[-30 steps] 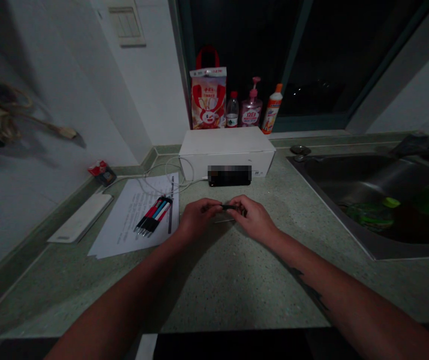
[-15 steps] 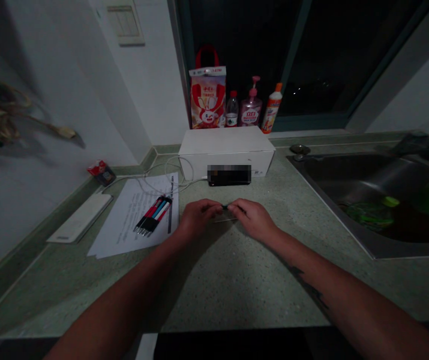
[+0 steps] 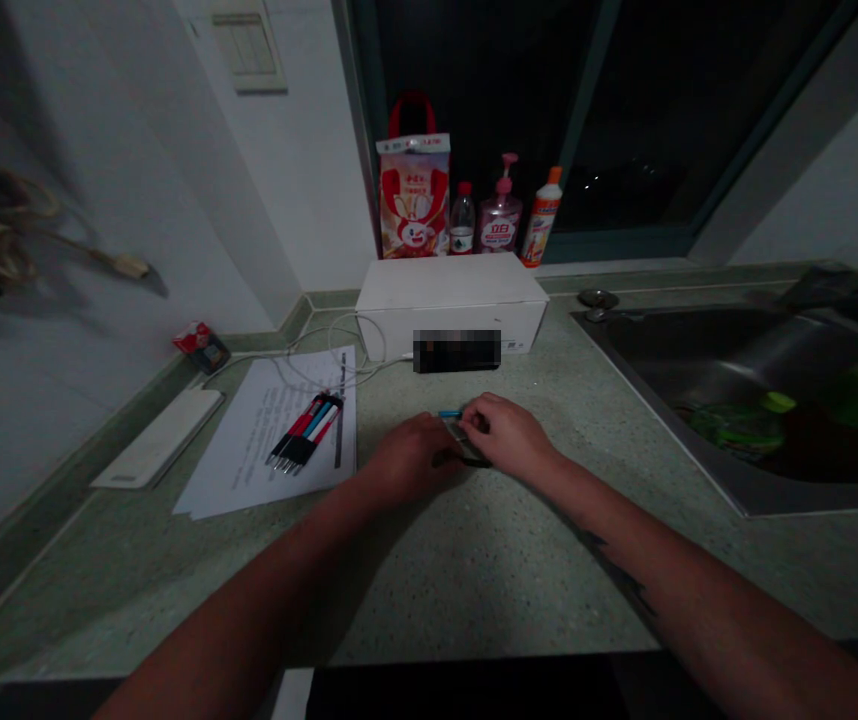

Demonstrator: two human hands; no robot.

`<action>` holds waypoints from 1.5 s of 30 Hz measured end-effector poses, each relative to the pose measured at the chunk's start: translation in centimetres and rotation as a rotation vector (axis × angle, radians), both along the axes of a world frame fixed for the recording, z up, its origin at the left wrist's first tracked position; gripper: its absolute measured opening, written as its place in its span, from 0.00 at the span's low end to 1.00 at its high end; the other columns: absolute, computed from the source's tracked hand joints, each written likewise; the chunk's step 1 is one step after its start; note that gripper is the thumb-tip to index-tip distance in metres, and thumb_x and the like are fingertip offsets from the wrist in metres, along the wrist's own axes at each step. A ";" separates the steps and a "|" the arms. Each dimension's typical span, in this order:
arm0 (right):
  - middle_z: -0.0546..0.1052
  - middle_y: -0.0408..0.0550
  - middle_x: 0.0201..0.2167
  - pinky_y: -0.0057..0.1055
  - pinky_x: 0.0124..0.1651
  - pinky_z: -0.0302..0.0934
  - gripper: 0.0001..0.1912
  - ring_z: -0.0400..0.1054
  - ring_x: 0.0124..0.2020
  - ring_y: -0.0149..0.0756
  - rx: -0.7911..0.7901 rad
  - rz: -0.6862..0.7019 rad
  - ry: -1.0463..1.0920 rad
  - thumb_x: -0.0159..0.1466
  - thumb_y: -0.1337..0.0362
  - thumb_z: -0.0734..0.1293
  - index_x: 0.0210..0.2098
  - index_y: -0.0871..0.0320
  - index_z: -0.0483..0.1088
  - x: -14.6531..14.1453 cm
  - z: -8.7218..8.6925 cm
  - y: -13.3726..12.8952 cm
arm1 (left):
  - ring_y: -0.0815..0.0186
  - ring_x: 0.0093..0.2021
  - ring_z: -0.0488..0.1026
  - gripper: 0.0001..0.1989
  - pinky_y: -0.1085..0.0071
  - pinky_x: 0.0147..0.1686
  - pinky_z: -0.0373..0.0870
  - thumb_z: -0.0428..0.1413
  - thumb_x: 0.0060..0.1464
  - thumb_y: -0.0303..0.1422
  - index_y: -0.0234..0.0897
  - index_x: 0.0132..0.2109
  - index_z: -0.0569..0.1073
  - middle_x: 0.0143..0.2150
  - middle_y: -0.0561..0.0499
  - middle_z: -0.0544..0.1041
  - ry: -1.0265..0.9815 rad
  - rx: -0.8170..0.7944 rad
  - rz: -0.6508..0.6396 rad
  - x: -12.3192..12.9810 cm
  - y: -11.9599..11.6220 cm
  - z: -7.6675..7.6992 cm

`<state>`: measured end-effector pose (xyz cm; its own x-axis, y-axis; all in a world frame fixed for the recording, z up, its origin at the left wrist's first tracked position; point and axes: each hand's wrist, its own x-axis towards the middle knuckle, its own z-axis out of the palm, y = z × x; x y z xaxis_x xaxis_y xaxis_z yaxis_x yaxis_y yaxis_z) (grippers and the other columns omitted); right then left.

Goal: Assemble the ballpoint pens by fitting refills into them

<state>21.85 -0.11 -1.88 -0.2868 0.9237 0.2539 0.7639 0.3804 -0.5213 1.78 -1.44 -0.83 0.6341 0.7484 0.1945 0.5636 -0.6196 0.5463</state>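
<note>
My left hand (image 3: pixel 412 460) is over the green speckled counter (image 3: pixel 429 570), its fingers curled round the left side of a small clear item with a dark lower edge (image 3: pixel 474 460). My right hand (image 3: pixel 504 430) is pinched on a thin blue piece (image 3: pixel 449 414) at the top of that item. What exactly the clear item is cannot be made out. Several pens (image 3: pixel 307 432), red, blue, white and black, lie side by side on printed sheets (image 3: pixel 249 430), left of my left hand.
A black phone (image 3: pixel 457 352) with a cable leans against a white box (image 3: pixel 451 285). Bottles (image 3: pixel 500 220) and a red bag (image 3: pixel 414 200) stand behind it. A white flat case (image 3: pixel 163 440) is at left, a steel sink (image 3: pixel 699 400) at right.
My left hand has moved down and turned. A blue piece now shows between my hands, where a dark one showed before. The clear item is tilted.
</note>
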 end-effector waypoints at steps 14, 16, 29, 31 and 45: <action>0.74 0.47 0.31 0.32 0.34 0.55 0.06 0.67 0.32 0.37 0.026 0.143 -0.211 0.60 0.72 0.68 0.29 0.56 0.73 0.0 0.1 0.0 | 0.56 0.47 0.73 0.07 0.62 0.49 0.68 0.58 0.58 0.26 0.38 0.42 0.79 0.42 0.45 0.78 0.132 0.059 0.445 -2.3 2.8 -0.8; 0.74 0.48 0.30 0.32 0.34 0.55 0.06 0.67 0.31 0.37 0.036 0.149 -0.224 0.60 0.71 0.68 0.29 0.56 0.72 0.0 0.0 0.0 | 0.55 0.47 0.73 0.06 0.61 0.48 0.68 0.56 0.59 0.26 0.38 0.39 0.79 0.41 0.45 0.77 0.155 0.069 0.433 -2.2 2.9 -1.1; 0.74 0.50 0.33 0.33 0.33 0.55 0.06 0.67 0.32 0.37 0.073 0.050 -0.217 0.64 0.67 0.66 0.34 0.57 0.75 0.5 0.8 0.2 | 0.55 0.46 0.73 0.12 0.62 0.46 0.67 0.50 0.62 0.26 0.38 0.43 0.79 0.42 0.44 0.79 0.037 0.044 0.377 -2.1 2.9 -1.0; 0.74 0.50 0.33 0.33 0.33 0.55 0.06 0.67 0.32 0.37 0.073 0.041 -0.220 0.64 0.66 0.66 0.34 0.57 0.76 0.6 0.7 0.2 | 0.55 0.47 0.73 0.14 0.62 0.48 0.67 0.50 0.62 0.26 0.38 0.45 0.81 0.42 0.44 0.79 0.044 0.072 0.338 -2.2 3.0 -1.0; 0.74 0.50 0.33 0.33 0.34 0.55 0.08 0.67 0.33 0.37 0.104 0.065 -0.202 0.65 0.65 0.64 0.35 0.58 0.76 0.7 0.6 0.2 | 0.57 0.47 0.75 0.15 0.62 0.49 0.69 0.49 0.64 0.26 0.37 0.45 0.81 0.43 0.44 0.79 0.066 0.013 0.315 -1.9 2.7 -0.7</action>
<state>22.53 0.11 -1.32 -0.3994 0.8735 0.2782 0.8207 0.4759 -0.3162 -0.12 1.31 -1.54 0.3831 0.9076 0.1717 0.7626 -0.4157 0.4956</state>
